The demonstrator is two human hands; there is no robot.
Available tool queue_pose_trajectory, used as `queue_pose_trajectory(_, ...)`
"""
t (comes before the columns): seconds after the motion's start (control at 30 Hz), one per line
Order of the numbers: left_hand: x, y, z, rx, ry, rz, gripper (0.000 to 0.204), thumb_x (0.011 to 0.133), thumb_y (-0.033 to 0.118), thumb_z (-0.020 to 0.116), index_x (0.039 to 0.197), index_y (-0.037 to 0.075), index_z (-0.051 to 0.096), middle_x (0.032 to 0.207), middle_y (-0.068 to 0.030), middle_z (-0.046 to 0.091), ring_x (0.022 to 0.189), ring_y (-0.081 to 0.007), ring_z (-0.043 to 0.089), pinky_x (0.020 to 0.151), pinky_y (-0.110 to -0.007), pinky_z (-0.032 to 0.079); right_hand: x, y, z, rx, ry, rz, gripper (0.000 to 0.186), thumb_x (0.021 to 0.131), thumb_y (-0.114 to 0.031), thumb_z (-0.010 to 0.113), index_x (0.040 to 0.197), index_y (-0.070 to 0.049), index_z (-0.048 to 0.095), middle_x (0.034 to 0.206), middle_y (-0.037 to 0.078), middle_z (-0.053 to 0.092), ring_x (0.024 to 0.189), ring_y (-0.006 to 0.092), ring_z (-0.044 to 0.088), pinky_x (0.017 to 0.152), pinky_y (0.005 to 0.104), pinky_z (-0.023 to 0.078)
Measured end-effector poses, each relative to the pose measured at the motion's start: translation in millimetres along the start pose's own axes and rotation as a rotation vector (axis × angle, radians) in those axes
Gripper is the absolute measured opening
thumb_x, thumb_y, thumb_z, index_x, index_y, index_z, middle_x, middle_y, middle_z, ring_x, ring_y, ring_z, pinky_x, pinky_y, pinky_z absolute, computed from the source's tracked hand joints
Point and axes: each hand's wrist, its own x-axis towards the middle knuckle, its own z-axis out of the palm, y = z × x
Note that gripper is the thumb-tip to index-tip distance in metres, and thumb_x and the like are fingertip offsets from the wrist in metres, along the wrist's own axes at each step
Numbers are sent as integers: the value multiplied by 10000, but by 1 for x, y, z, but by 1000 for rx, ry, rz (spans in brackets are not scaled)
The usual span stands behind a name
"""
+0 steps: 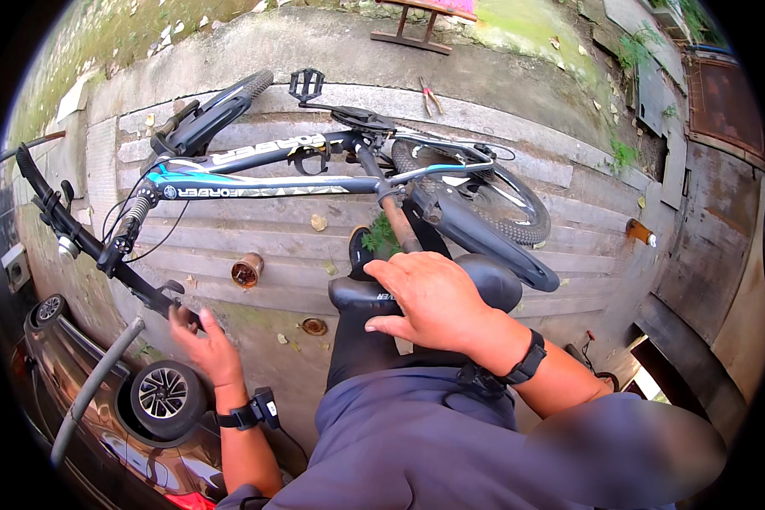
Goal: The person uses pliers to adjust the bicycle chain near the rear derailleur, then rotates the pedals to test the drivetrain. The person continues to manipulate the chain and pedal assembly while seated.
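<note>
Both hands are well apart: the left hand (pixel 211 350), fingers and thumb loosely parted, is at the near end of the handlebar (pixel 150 297); the right hand (pixel 432 299), thumb spread, covers part of the saddle (pixel 496 283), contact unclear. Upright, the bicycle (pixel 268 189) spans the middle of the slab paving (pixel 285 245). Pliers (pixel 427 91) lie near the paving's far edge.

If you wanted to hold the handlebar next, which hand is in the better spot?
Probably the left hand: it is right by one end of the handlebar, while the right hand is over at the saddle.
</note>
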Motion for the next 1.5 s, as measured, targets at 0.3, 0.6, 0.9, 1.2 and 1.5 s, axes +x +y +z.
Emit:
queue_pose_trajectory(0.3,-44,176,27,-468,-383,926,527,984,293,656,1371,-34,511,1324,-232,551,1249,-410,563,1068,-497,446,-82,-6,-25,-230,390,214,657,695,-270,888,1250,-40,624,1271,149,612,1221,354,571,1079,476,438)
queue_pose_trajectory(0.6,-136,245,74,-208,-509,1002,561,931,383,687,1346,22,576,1345,-156,583,1338,-377,509,1149,-541,312,-217,59,-70,-134,563,462,591,775,-234,845,1281,-37,612,1180,158,670,1110,354,624,997,453,476)
queue_pose_trajectory(0.9,-195,292,121,191,-207,651,621,966,454,594,1426,43,522,1419,-187,534,1425,-392,412,1210,-594,171,-368,210,-155,-17,525,442,535,791,-146,825,1274,-49,615,1081,122,710,967,286,678,903,415,518)
queue_pose_trajectory(1.2,-194,290,134,311,-179,480,483,973,443,576,1353,146,603,1386,-119,594,1420,-369,431,1213,-600,161,-609,349,-210,80,483,792,496,845,-60,749,1309,1,586,1082,166,681,912,260,679,838,380,547)
queue_pose_trajectory(1.5,-203,298,147,401,-101,384,556,1015,460,529,1460,126,530,1530,-154,480,1500,-401,315,1220,-604,163,-629,381,-291,-58,314,754,519,853,-41,743,1341,-6,571,1074,157,682,904,250,680,839,367,544)
